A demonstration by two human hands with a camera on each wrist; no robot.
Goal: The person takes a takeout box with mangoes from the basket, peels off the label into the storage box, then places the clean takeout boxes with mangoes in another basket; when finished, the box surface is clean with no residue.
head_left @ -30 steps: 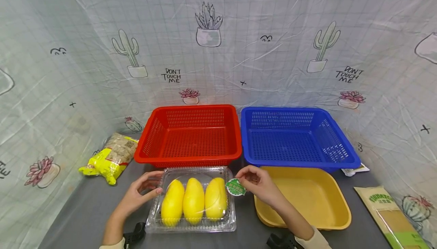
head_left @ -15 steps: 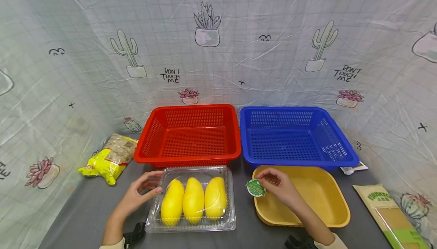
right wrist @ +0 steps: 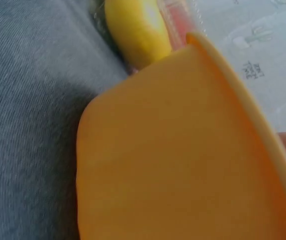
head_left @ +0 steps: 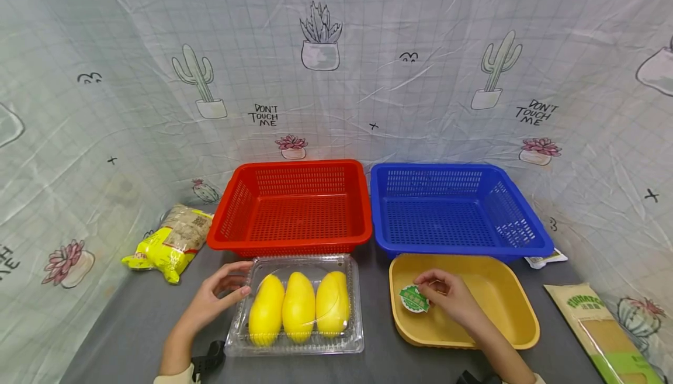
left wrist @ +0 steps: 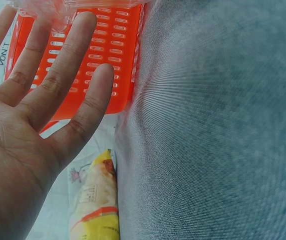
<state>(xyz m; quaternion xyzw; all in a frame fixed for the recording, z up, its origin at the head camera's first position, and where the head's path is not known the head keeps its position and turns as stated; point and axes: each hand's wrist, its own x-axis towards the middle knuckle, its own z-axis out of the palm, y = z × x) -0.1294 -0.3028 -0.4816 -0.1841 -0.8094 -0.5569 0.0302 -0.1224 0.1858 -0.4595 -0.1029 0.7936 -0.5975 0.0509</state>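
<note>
My right hand pinches a round green-and-white label sticker over the left part of a yellow tray. In the right wrist view the tray's wall hides most of that hand. A clear plastic clamshell box with a lid holds three yellow mangoes, lying side by side. At the box's left side is my left hand, its fingertips right at the edge. The left wrist view shows the fingers of this hand spread and straight.
Behind the box stands a red basket, with a blue basket to its right. A yellow-and-clear food bag lies at left. On the right lies a green-and-tan packet. A white packet peeks out beside the blue basket.
My right hand has carried the sticker rightwards from the box's right edge to over the yellow tray. My left hand and the box have stayed in place.
</note>
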